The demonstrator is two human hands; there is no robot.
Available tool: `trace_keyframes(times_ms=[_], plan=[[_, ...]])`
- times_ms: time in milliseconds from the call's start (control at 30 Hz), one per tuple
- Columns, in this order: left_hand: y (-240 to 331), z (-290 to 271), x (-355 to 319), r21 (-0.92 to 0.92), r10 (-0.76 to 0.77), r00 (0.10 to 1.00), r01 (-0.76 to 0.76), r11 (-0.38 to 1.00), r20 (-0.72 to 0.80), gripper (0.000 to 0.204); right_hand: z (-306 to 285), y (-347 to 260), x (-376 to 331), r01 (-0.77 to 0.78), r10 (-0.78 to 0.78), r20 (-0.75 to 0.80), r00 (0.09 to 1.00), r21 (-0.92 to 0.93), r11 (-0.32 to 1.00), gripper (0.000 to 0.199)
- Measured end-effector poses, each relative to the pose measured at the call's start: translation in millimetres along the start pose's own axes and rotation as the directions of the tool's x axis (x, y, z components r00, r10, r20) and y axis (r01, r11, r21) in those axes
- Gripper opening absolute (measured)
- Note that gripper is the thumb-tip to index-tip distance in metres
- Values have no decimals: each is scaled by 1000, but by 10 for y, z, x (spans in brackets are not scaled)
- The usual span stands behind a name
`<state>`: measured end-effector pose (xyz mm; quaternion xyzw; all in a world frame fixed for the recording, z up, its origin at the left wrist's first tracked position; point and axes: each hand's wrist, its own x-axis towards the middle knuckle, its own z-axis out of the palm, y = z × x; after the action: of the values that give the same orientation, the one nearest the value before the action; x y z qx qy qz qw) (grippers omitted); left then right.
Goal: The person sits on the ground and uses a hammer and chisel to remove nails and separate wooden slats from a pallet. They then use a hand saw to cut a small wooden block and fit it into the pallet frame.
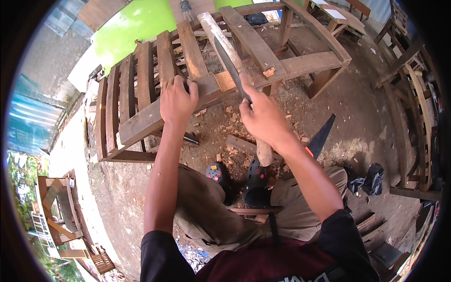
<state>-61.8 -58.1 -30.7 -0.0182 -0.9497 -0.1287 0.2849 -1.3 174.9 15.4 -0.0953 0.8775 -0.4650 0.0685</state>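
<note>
Slatted brown wooden frame (207, 89), upright, pale slat (212, 26) across it, dark blade (229, 64) slanting above

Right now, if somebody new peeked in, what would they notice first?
Probably the bright green panel at the top, behind the slatted wooden frame. Next, perhaps, the long knife in the right hand, its blade pointing up over the frame. Below, wood chips litter the ground in front of the dark shoes.

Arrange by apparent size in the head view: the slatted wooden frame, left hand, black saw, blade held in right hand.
Largest: slatted wooden frame
Next: left hand
Smallest, unranked: black saw and held blade look too similar.
</note>
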Motion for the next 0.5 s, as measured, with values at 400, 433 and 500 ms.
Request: trace_keyframes(times_ms=[400,433,500], plan=[[-33,34,42,-2,2,1000,-2,1000,5,30,370,-159,69,135,-84,141,987,-408,903,70],[-24,22,41,16,-16,999,15,1000,41,33,325,-137,150,169,-123,137,983,-405,899,69],[-5,-13,52,41,-4,1000,3,999,22,39,223,-11,254,231,-198,135,971,-313,921,60]])
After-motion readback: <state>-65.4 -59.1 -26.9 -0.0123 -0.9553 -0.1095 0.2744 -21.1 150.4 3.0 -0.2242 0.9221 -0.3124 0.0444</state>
